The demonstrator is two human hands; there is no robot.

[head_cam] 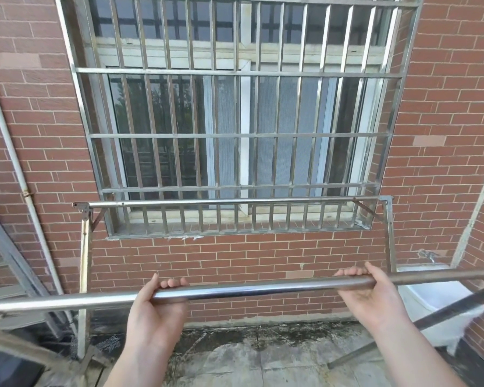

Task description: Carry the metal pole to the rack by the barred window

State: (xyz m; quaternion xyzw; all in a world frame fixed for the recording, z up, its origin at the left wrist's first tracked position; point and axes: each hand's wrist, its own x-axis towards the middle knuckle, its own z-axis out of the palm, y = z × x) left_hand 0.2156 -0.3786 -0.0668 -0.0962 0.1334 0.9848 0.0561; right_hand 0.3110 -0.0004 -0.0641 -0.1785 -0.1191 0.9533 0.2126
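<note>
A long shiny metal pole (pixel 257 289) runs horizontally across the whole view at chest height. My left hand (pixel 158 308) grips it from below, palm up, with fingers curled over the top. My right hand (pixel 372 291) holds it the same way further right. Beyond the pole stands the metal rack (pixel 224 203), its top bar level under the barred window (pixel 241 115), with one upright post at the left and one at the right. The pole is in front of the rack and lower than its top bar, not touching it.
A red brick wall (pixel 442 135) surrounds the window. A white sink (pixel 436 300) with a tap sits at the right. A drainpipe (pixel 20 174) runs down the left wall. Slanted metal bars cross the lower left and lower right. Wet stained paving (pixel 263 356) lies below.
</note>
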